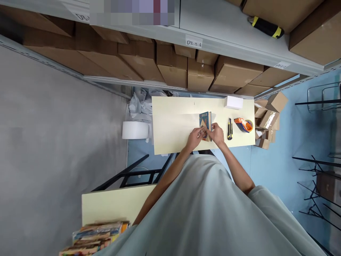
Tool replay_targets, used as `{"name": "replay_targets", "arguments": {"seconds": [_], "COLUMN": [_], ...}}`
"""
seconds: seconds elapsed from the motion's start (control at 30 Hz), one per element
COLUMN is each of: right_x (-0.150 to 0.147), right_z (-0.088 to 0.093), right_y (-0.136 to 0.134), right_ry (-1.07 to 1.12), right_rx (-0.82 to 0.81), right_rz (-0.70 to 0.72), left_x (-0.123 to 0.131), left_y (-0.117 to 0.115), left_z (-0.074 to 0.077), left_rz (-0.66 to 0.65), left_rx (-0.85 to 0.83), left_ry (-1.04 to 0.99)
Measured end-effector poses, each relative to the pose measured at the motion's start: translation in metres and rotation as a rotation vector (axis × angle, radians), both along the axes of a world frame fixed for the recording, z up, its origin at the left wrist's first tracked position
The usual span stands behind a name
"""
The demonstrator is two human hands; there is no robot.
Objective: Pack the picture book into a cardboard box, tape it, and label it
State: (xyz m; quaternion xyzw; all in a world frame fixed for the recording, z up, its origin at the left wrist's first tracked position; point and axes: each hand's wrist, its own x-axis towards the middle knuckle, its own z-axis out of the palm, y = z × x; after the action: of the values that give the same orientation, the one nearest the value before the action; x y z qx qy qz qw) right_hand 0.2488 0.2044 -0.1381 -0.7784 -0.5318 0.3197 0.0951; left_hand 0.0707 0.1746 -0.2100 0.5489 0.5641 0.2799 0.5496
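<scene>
Book [205, 119] is lying flat on the bench [173, 121], with the left hand [195, 138] and right hand [217, 134] meeting at its near end, fingers curling onto it. They're too small to tell if they're actually gripping. Knife [229, 128] is sitting just to the right.

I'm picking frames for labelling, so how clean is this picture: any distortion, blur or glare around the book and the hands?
Head view: strong wide-angle stretch, with the shelf edge running slanted. Head view: the light is soft and even, with no glare on the table. Head view: the book, left hand and right hand are small but fairly sharp. Head view: a pixelated patch covers part of the top.
</scene>
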Motion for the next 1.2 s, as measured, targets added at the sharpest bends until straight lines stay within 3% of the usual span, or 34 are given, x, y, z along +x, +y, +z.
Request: {"name": "replay_targets", "arguments": {"seconds": [0.1, 0.2, 0.37, 0.5, 0.67, 0.8, 0.9, 1.2], "right_x": [-0.042, -0.083, -0.133, -0.152, -0.133, -0.089, -0.065, -0.066], "right_z": [0.007, 0.008, 0.000, -0.013, -0.029, -0.037, -0.048, -0.091], "right_y": [-0.005, -0.009, -0.019, -0.033, -0.044, -0.030, -0.013, 0.016], "right_ry": [-0.019, -0.026, -0.012, 0.140, 0.386, 0.192, 0.127, 0.351], "right_rx": [0.002, 0.014, -0.053, -0.167, -0.230, -0.095, -0.116, -0.248], "right_rz": [0.001, 0.032, 0.096, 0.187, 0.174, -0.035, -0.183, -0.255], "left_x": [-0.023, -0.047, -0.085, -0.104, -0.110, -0.108, -0.106, -0.109], "left_y": [0.001, 0.006, 0.015, 0.017, 0.018, 0.018, 0.016, 0.015], "left_z": [0.016, 0.019, 0.003, -0.017, -0.034, -0.039, -0.040, -0.044], "left_rz": [0.082, 0.142, 0.205, 0.214, 0.236, 0.261, 0.269, 0.320], "left_rx": [-0.034, -0.117, -0.194, -0.248, -0.277, -0.263, -0.245, -0.261], "left_ry": [-0.148, -0.211, -0.127, -0.084, -0.024, 0.039, 0.107, 0.285]}}
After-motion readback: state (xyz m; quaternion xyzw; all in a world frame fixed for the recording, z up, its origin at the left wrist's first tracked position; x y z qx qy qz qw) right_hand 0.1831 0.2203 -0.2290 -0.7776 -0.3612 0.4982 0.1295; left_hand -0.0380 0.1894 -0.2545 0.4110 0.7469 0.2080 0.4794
